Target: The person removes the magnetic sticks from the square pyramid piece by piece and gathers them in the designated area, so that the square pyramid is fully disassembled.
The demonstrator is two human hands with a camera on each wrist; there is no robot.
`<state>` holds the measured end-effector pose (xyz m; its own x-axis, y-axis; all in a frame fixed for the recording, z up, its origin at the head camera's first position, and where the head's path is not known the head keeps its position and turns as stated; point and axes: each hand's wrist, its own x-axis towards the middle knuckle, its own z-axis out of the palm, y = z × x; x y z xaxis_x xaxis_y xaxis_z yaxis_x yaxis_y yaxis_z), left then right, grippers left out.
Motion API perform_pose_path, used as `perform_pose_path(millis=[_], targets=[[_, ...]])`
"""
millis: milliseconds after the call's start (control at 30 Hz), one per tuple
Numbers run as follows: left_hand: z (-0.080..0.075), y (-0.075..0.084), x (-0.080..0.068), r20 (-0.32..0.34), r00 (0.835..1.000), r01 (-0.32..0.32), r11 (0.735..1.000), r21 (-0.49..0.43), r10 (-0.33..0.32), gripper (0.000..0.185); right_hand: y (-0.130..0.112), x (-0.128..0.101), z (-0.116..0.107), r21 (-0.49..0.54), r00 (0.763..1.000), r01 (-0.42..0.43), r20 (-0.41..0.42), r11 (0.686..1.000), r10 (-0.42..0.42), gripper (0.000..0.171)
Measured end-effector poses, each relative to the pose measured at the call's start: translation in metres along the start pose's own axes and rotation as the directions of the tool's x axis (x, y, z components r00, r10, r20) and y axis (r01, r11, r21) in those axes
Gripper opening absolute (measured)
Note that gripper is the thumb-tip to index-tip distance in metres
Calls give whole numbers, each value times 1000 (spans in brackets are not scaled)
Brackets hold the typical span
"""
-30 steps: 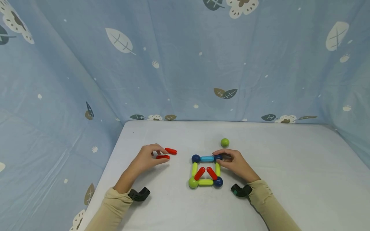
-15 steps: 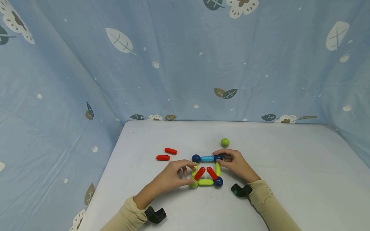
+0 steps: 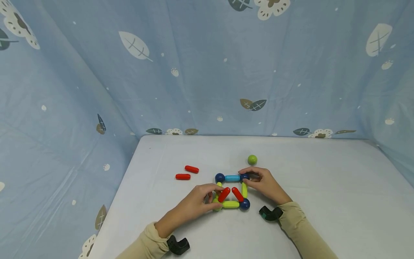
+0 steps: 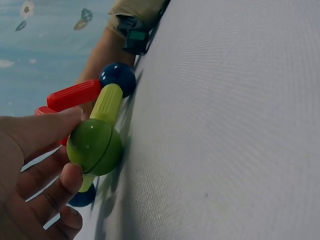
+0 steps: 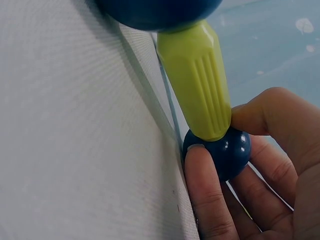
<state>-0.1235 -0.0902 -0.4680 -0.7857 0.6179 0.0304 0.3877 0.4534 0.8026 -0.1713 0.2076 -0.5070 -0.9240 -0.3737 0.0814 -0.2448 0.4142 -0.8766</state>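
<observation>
**Both hands on the rod-and-ball square frame**

The left hand [image 3: 197,201] grasps the glossy green plastic ball [image 4: 95,146] at the 7 o'clock corner of the frame, thumb and fingers curled round it. The right hand [image 3: 263,183] pinches the dark blue plastic ball [image 5: 225,150] at the 1 o'clock corner between thumb and fingertips.

The frame lies flat on the white cloth-covered table [image 3: 323,201], near its middle. Its parts:

- a ribbed light blue plastic rod [image 3: 232,178] along the 12 o'clock side, between the pinched ball and a second dark blue ball [image 3: 220,177] at 11 o'clock;
- a ribbed lime-green plastic rod [image 5: 197,75] down the 3 o'clock side, touching the pinched ball;
- a third dark blue ball [image 3: 244,204] at 5 o'clock;
- a lime-green bottom rod [image 3: 230,204] along the 6 o'clock side;
- two red plastic rods [image 3: 224,194] leaning inside the square, tops close together.

Outside the frame, a loose green ball [image 3: 252,159] sits at 1 o'clock, apart from the right hand. Two loose red rods [image 3: 183,176] lie at 10 o'clock, well apart from the left hand. A blue leaf-patterned cloth backdrop [image 3: 207,72] encloses the table on three sides.
</observation>
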Motion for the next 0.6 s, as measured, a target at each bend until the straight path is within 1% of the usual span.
perform_pose_path(millis=[100,233,433,600], targets=[[1,2,0,-10,1000,11,1000,13,-10,44,0,-1,0,1,1000,5,-1,1000,-5,26],[3,3,-1,-37,999,7,999,47,-5,40,0,-1,0,5,1000,4,2,1000,-4,26],[5,4,-2,-71,997,-24,996,91,30,35,-2,0,0,10,1000,4,4,1000,-4,26],[4,4,-2,-65,996,-46,993,113,54,35,-3,0,0,10,1000,-3,2,1000,3,26]])
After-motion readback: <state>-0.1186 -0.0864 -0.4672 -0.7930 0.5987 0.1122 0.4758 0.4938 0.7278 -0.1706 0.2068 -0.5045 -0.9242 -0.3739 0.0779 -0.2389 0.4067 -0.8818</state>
